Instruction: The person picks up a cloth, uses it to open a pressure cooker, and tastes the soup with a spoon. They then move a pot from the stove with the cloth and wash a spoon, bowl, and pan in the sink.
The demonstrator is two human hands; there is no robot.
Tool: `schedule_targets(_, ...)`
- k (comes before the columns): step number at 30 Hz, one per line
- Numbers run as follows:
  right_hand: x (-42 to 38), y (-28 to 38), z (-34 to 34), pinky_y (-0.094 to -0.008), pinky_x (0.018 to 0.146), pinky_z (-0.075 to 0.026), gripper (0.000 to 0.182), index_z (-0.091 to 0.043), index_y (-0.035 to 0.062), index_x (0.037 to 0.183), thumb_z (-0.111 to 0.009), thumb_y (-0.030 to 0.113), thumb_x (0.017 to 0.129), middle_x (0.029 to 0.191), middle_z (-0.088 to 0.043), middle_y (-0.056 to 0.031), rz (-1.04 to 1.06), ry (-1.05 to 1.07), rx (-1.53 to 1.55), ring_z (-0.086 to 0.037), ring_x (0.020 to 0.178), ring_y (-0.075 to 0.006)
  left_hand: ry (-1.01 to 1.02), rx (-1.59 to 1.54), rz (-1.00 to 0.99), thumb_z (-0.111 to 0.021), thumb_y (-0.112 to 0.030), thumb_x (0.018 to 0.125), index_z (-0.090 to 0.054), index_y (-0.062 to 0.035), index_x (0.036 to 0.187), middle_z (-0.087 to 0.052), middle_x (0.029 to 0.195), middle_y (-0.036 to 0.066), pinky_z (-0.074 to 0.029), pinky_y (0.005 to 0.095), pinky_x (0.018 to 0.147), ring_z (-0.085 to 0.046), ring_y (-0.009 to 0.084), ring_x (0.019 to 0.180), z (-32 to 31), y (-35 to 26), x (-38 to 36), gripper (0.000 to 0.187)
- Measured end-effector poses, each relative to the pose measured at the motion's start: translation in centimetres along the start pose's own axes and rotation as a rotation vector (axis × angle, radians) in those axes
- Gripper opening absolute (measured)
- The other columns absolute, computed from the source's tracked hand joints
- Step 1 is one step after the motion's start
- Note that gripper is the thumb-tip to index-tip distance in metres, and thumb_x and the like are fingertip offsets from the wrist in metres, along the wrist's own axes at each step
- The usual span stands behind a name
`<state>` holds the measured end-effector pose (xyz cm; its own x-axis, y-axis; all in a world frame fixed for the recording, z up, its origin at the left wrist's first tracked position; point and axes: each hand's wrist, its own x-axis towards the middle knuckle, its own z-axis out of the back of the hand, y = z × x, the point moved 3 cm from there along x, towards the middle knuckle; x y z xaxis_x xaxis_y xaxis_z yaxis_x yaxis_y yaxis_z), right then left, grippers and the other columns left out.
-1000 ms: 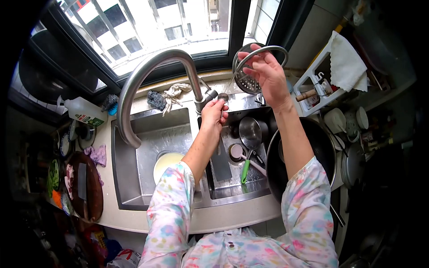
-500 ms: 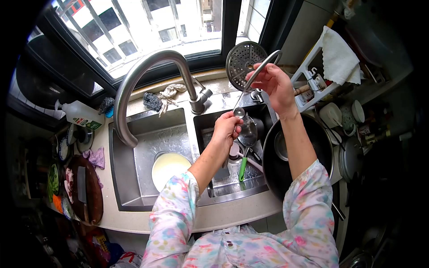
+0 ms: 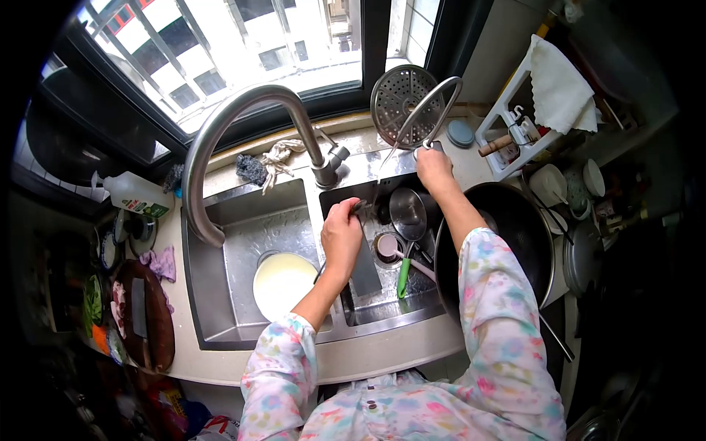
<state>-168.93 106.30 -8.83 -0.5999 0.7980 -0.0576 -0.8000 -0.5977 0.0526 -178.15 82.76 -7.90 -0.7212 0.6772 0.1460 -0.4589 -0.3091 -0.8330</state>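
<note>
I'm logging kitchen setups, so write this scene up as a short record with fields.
Left hand: hand closed on a small utensil
Right hand: hand at the base of the thin tap; grip partly hidden
Left basin: vessel, pale inside
Right basin: ladle, green handle
Right of basins: wok
Left counter: cleaver on board; bottle
Behind right basin: perforated disc, upright
</note>
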Motion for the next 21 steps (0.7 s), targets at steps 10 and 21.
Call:
schedule_targets(10,-4.1,0.0,4.5,-0.0434,0.083,-0.045,0.027,-0.055,0.0017,0.099,-0.053,0.014,0.075,0.102,-0.059,-0.0227,-0.188,-0.026,0.356,-0.056,0.098,-0.0367,0.086,-0.535,0.186,-0.05,0.004,0.079,-0.054,-0.0101,0.114,-0.062,0.086,0.003,-0.044,0.0248,0.048,-0.051,0.0118,0.055,3.9,-0.7,-2.2,0.038)
schedule_targets(21,-27.6,12.3,12.8,-0.0286,0.053,-0.046,0.032,-0.051,0.0097,0.093,-0.068,0.022,0.068,0.071,-0.047,-0.0037,1.174,-0.608,0.395,-0.055,0.064,-0.0177,0.25,-1.795,1.043,-0.049,-0.001,0.088,-0.052,0.0025,0.098,-0.053,0.07,0.004,-0.042,0.0192,0.05,-0.047,0.0104,0.057,6.7,-1.7,-6.7,0.012)
